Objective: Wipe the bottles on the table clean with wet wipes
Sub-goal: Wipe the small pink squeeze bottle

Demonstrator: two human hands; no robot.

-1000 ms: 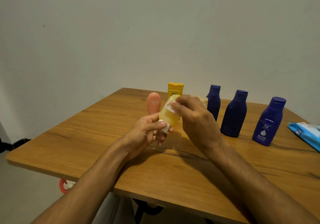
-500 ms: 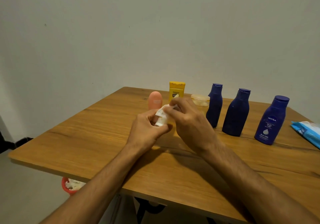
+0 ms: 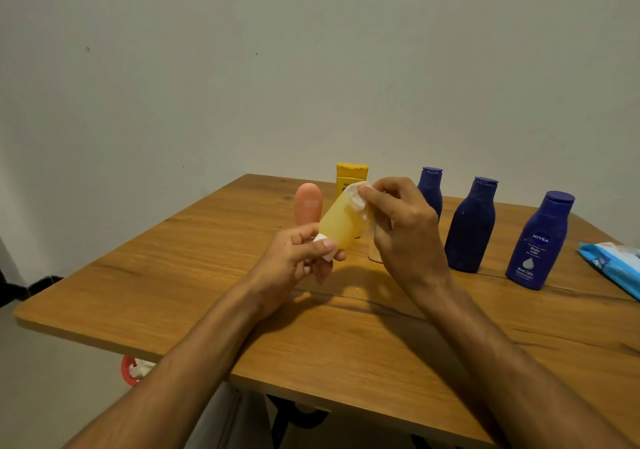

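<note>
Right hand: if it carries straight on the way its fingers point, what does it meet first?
The wet wipe it pinches and the pale yellow bottle under it; the right hand touches both. Beyond them probably the yellow tube, though depth is unclear.

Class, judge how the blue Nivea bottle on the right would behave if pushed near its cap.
The Nivea bottle stands upright and tall, so a high push would probably tip it rather than slide it. Its smooth plastic may be slippery; it looks stiff, not floppy.
</note>
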